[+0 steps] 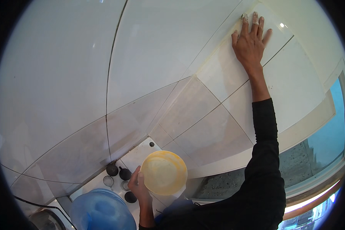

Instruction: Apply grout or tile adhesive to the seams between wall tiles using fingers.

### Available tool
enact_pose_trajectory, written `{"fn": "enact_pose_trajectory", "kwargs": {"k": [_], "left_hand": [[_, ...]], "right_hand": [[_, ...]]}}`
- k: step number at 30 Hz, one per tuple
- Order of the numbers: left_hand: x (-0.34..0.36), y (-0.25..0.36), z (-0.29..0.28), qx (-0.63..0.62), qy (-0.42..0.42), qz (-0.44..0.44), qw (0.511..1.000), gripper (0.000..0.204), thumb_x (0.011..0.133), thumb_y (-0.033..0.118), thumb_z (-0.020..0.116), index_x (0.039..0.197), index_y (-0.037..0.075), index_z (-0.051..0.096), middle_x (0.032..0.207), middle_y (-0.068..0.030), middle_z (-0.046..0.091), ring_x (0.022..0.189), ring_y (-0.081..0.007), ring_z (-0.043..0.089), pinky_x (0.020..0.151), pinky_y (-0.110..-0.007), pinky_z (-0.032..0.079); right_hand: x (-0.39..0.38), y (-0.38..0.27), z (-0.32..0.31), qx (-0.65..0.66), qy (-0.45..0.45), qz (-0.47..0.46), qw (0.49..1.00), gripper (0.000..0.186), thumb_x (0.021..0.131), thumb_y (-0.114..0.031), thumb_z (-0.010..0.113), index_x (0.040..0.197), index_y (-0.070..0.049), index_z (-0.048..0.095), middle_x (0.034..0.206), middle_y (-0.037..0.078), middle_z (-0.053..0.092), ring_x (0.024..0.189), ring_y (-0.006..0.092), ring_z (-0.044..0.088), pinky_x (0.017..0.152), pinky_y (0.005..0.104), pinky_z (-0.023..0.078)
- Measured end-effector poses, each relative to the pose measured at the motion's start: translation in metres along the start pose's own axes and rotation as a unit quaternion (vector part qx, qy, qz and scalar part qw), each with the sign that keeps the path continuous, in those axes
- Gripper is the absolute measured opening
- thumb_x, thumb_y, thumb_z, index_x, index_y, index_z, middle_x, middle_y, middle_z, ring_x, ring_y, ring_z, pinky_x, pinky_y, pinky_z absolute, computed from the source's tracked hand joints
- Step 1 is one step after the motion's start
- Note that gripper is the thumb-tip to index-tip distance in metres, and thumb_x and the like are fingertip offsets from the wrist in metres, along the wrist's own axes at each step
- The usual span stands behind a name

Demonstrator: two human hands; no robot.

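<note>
In my left hand (140, 188) is a round yellow bowl (164, 173), gripped at its left rim, with a pale, whitish coating inside. My right hand (250, 45) reaches far up against the white wall tiles (234, 69). Its fingers are spread, and white paste clings to the fingertips. They press near the joint at the inner corner of the walls (214, 48). Whether a small thing sits under the index fingertip, I cannot tell.
Below stands a large blue plastic water jug (101, 211). Beside it, several dark and clear cups (125, 173) rest on a white surface. A window ledge (214, 166) lies under my right arm. At lower left, a black cable (42, 205) runs past a round dark-centred object (48, 220).
</note>
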State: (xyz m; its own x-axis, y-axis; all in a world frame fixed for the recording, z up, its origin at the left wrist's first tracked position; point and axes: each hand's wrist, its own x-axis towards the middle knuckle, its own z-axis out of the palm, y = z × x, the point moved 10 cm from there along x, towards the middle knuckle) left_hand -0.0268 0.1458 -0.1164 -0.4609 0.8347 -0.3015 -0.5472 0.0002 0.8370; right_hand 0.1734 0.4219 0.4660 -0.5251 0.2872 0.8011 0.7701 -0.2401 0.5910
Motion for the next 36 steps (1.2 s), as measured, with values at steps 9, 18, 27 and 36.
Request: {"fn": "enact_pose_trajectory", "kwargs": {"k": [9, 18, 27, 36], "left_hand": [[-0.003, 0.008, -0.001, -0.014, 0.003, 0.002, 1.000, 0.043, 0.103, 0.023, 0.069, 0.133, -0.008, 0.070, 0.126, -0.0152, 0.073, 0.114, -0.0222, 0.068, 0.103, -0.038, 0.052], [-0.002, 0.010, 0.001, -0.012, -0.003, 0.002, 1.000, 0.044, 0.103, 0.024, 0.070, 0.133, -0.008, 0.070, 0.126, -0.0152, 0.072, 0.114, -0.0224, 0.068, 0.102, -0.037, 0.053], [-0.007, 0.014, -0.004, -0.006, -0.005, 0.004, 1.000, 0.047, 0.102, 0.027, 0.071, 0.134, -0.008, 0.070, 0.128, -0.0170, 0.072, 0.117, -0.0242, 0.068, 0.105, -0.040, 0.051], [-0.006, 0.005, -0.008, 0.006, 0.011, -0.002, 1.000, 0.046, 0.102, 0.026, 0.070, 0.134, -0.008, 0.070, 0.128, -0.0165, 0.072, 0.118, -0.0239, 0.068, 0.105, -0.039, 0.051]], "right_hand": [[-0.041, -0.036, 0.004, 0.045, -0.034, -0.002, 0.998, 0.072, 0.098, -0.036, 0.063, 0.160, -0.004, 0.045, 0.175, 0.019, 0.028, 0.165, 0.0385, 0.015, 0.129, 0.0683, 0.003], [-0.088, -0.070, 0.006, 0.085, -0.083, -0.031, 0.992, 0.073, 0.093, -0.029, 0.066, 0.158, -0.002, 0.047, 0.174, 0.022, 0.027, 0.165, 0.0398, 0.016, 0.130, 0.0670, 0.004], [-0.051, -0.034, -0.005, 0.101, 0.004, 0.011, 0.995, 0.067, 0.094, -0.028, 0.063, 0.156, -0.007, 0.049, 0.172, 0.022, 0.033, 0.164, 0.0400, 0.020, 0.130, 0.0648, 0.008], [-0.082, -0.064, 0.004, 0.082, -0.050, -0.011, 0.995, 0.071, 0.092, -0.029, 0.066, 0.157, -0.003, 0.049, 0.173, 0.023, 0.030, 0.164, 0.0408, 0.019, 0.130, 0.0671, 0.008]]}}
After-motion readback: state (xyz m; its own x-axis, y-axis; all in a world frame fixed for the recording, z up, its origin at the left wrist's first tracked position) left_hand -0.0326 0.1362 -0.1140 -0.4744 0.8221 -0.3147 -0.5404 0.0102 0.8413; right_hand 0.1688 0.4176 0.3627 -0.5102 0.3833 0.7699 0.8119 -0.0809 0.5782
